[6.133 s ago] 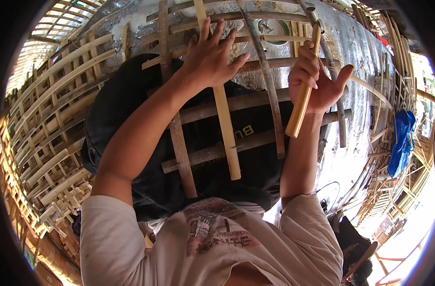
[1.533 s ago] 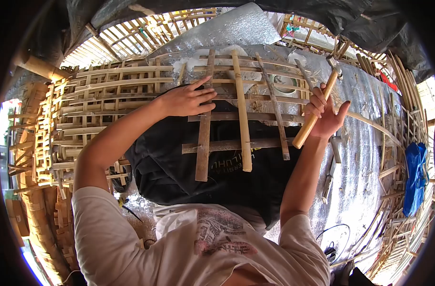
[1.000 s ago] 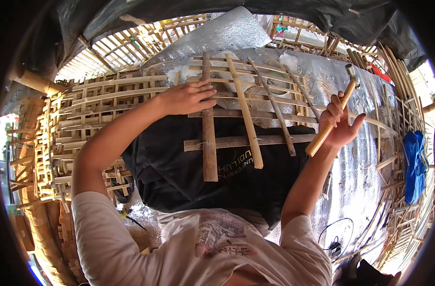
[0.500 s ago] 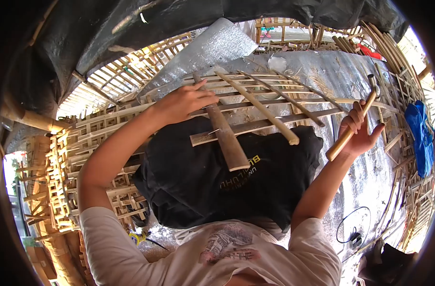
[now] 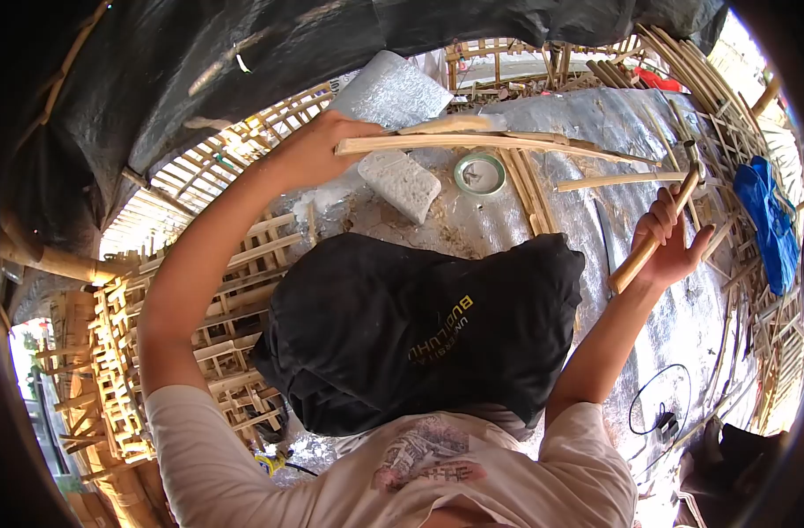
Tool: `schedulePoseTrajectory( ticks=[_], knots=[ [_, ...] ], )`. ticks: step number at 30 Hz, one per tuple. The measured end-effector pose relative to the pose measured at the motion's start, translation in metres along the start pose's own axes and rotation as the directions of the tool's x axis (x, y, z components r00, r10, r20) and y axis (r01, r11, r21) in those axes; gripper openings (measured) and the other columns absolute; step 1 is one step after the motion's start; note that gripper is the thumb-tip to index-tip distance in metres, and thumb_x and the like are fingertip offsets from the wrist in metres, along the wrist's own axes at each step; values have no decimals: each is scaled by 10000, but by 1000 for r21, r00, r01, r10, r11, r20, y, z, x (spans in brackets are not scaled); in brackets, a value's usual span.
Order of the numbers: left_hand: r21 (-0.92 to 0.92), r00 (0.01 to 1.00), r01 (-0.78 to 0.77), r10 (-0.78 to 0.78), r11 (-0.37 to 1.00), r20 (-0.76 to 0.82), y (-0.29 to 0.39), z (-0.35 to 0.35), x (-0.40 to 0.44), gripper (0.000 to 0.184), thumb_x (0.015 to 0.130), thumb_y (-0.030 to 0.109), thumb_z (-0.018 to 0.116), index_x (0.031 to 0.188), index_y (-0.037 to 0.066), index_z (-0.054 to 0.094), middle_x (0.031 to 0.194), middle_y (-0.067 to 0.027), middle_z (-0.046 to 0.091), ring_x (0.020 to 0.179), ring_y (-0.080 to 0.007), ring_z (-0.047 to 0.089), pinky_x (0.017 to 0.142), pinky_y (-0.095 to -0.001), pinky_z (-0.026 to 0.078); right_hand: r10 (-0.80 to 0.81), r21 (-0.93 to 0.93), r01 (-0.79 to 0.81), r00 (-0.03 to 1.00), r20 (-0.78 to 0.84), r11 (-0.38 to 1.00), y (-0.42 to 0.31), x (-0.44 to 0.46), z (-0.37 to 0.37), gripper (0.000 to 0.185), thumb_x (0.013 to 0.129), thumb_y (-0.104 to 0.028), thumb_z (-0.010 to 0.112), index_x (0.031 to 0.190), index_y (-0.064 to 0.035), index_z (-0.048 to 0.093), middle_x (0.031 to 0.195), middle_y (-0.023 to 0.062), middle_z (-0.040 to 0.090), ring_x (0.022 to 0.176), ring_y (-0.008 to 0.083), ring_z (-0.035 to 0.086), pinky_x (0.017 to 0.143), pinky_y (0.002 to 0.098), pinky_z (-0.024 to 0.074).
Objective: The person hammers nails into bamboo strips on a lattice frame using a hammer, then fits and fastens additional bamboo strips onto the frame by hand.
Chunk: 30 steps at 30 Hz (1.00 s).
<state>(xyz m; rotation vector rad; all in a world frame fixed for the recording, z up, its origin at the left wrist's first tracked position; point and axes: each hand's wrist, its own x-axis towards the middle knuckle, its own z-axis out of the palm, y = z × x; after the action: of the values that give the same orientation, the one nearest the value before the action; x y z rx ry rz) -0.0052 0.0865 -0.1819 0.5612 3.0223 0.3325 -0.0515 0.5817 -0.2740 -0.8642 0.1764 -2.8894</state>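
My left hand (image 5: 318, 148) is closed around one end of a bamboo slat frame (image 5: 472, 141). The frame is tipped up, so I see it mostly edge-on, and its cross slats are largely hidden. In my right hand (image 5: 661, 233) is a hammer (image 5: 635, 264), gripped by its wooden handle with the thumb spread away and the metal head pointing up. Under the raised frame lie a grey stone block (image 5: 402, 183) and a round green-rimmed tin (image 5: 479, 174). A loose bamboo strip (image 5: 617, 180) reaches toward the hammer.
Black cloth (image 5: 419, 326) with yellow lettering covers my lap. Woven bamboo lattice (image 5: 243, 326) is on the left. Beyond the right hand hangs a blue bag (image 5: 767, 224), with bamboo sticks (image 5: 701, 79) behind. A black cable (image 5: 661, 418) lies at lower right.
The bamboo frame has gone from lying flat across the lap to tipped up and farther away, uncovering the stone block and tin. My right hand still holds the hammer in nearly the same place.
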Motion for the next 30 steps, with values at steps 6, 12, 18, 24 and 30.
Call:
schedulePoseTrajectory(
  ticks=[6,12,18,24,30],
  knots=[
    [-39,976,199,-201,979,-79,-2,-34,14,438,936,310,693,1312,90,648,1204,-207,587,1155,-345,585,1014,-399,466,46,19,-47,998,43,999,14,5,0,769,998,-509,551,1342,152,358,911,62,348,712,124,363,634,265,358],
    [-34,972,49,-55,998,-229,-25,-50,60,397,951,351,692,1209,49,683,1149,-170,670,1084,-255,639,944,-359,507,56,72,-59,997,44,996,43,3,-10,695,997,-485,587,1316,89,358,907,53,361,699,109,371,598,245,362],
    [-170,995,-91,82,981,-62,-27,-83,106,260,995,286,650,1064,55,749,993,-53,753,908,-132,648,872,-296,502,84,-121,-86,996,-21,989,98,-8,-20,537,1034,-477,527,1324,-36,427,820,-4,367,605,68,338,486,206,331],
    [-109,993,-93,84,990,-80,-19,-90,108,287,993,322,652,1110,80,753,1033,-61,751,936,-163,663,899,-315,501,-37,-516,-142,946,-322,845,156,-23,-34,185,1063,-267,536,1126,-103,477,718,-31,384,485,43,304,401,194,270],
    [-98,999,6,-11,995,-50,-3,-93,93,312,975,359,669,1119,97,757,1092,-91,722,998,-223,668,922,-335,501,-249,-755,8,946,-206,656,176,10,-13,142,1014,-113,611,1094,-46,514,726,1,523,457,27,400,377,196,312]
  ],
)
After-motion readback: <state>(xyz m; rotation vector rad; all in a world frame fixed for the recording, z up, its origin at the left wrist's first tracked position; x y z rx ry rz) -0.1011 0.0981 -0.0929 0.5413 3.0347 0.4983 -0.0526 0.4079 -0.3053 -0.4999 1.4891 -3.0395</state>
